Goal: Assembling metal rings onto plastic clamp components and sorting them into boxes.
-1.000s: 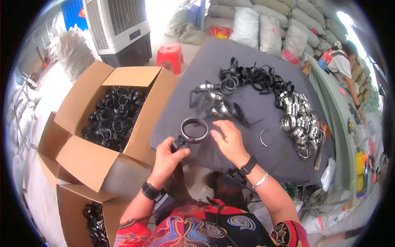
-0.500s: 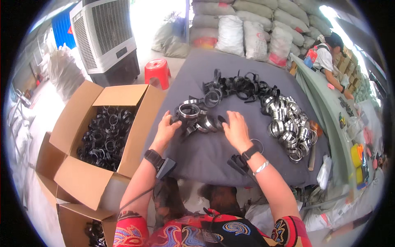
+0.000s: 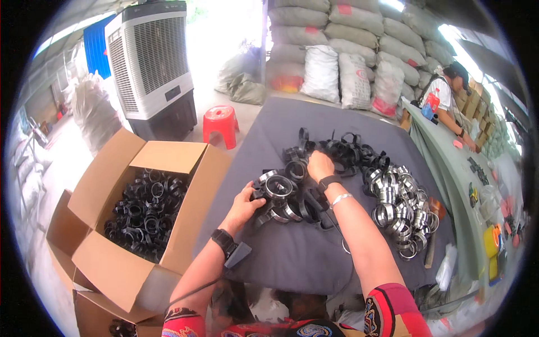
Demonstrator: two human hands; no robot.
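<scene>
My left hand (image 3: 242,205) is at the near-left side of a small group of rings on the cloth-covered table. Its thumb and fingers curl round a black ring at the group's edge. Beside that hand, a black ring with a silver band (image 3: 278,187) lies on top of the group. My right hand (image 3: 321,167) reaches to the near edge of a heap of black plastic rings (image 3: 352,147). Its fingers are bent and closed, and what they grip is hidden. To the right, shiny silver metal rings (image 3: 400,208) lie piled against the black heap.
An open cardboard box (image 3: 182,210) full of black rings stands left of the table. Beyond it are a red stool (image 3: 220,124) and an air cooler (image 3: 149,62). Stacked sacks (image 3: 353,45) line the back. A person (image 3: 446,95) works at a table on the right.
My right hand has moved away from me to the black heap. My left hand has closed in on the small group of rings. The view has shifted slightly.
</scene>
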